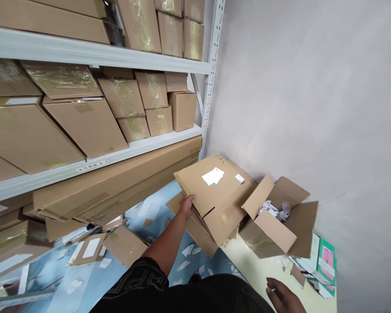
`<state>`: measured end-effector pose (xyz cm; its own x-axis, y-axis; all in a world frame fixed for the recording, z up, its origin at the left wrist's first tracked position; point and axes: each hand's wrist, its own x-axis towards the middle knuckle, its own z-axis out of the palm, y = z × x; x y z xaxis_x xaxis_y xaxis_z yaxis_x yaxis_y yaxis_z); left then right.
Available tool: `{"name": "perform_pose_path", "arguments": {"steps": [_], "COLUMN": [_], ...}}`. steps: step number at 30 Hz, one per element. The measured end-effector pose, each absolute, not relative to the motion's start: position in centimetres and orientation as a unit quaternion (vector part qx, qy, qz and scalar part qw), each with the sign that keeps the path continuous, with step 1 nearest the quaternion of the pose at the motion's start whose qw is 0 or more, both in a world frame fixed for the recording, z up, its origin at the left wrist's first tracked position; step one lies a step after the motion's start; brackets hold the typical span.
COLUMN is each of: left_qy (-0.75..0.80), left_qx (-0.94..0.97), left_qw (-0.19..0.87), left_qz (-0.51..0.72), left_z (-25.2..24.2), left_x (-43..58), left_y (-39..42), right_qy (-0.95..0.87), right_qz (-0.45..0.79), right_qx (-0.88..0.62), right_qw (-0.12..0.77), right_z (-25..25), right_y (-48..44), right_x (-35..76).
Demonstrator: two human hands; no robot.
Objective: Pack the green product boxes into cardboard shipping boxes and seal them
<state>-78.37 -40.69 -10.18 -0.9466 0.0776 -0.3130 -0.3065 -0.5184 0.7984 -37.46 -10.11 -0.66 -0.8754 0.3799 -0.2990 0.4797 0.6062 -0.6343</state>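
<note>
My left hand [187, 206] is closed on the near edge of a flattened cardboard box [202, 191], thumb on top and fingers hidden beneath. White label scraps are stuck on its upper face. Other folded cardboard lies under it. At the bottom right, my right hand [284, 298] hangs over the pale table [247, 261], fingers loosely bent and apart, with nothing in them. An open cardboard box [267, 239] with crumpled white paper inside stands on the table, beyond my right hand.
Metal shelving [156, 143] full of taped cartons rises on the left. Long cartons [133, 182] lie under its lower beam. Cardboard pieces [125, 241] and paper scraps litter the blue floor [143, 208]. Green and white boxes [326, 261] sit at the table's right edge, by the grey wall [306, 95].
</note>
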Motion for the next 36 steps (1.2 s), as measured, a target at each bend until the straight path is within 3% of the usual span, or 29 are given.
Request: {"name": "perform_pose_path", "arguments": {"steps": [6, 12, 19, 27, 36], "left_qy": [0.464, 0.472, 0.371, 0.383, 0.439], "left_qx": [-0.109, -0.097, -0.109, -0.037, 0.073], "left_qw": [0.058, -0.067, -0.117, -0.014, 0.224], "left_qz": [0.877, 0.874, 0.915, 0.923, 0.867], "left_z": [-8.3, -4.0, 1.6, 5.0, 7.1], "left_x": [-79.0, -80.0, -80.9, -77.5, -68.0], "left_y": [-42.5, -43.8, -46.9, -45.7, -35.8], "right_qy": [0.891, 0.889, 0.888, 0.844, 0.618], "right_qz": [-0.376, -0.381, -0.388, -0.448, -0.660], "right_qx": [0.246, 0.248, 0.243, 0.291, 0.305], "right_qw": [0.069, 0.059, 0.044, -0.049, -0.298], "right_z": [-0.9, -0.6, -0.4, 4.4, 11.3], "right_y": [-10.3, -10.9, -12.0, -12.7, -11.3], "right_x": [-36.9, -37.5, -38.4, -40.8, -39.3]}}
